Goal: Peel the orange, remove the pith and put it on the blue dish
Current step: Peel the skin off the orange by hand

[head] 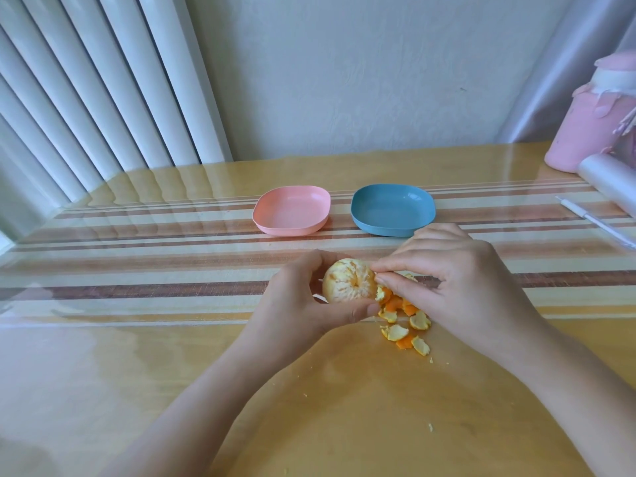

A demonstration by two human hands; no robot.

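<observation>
Round, mostly peeled orange [347, 282], pale pith showing: held over the glossy wooden surface [172, 356], on the near side of the square blue plastic dish [392, 210] and slightly left of it, not on it.

Left hand [303, 297]: grip closed round the orange, thumb underneath.

Right hand [457, 284]: grip narrowed to a pinch, thumb and forefinger tips at the orange's right edge; what lies between them is too small to tell.

Loose orange peel pieces [406, 325] lie on the surface, nearer than the blue dish.

Square pink plastic dish [292, 215]: just left of the blue dish, not touching.
</observation>
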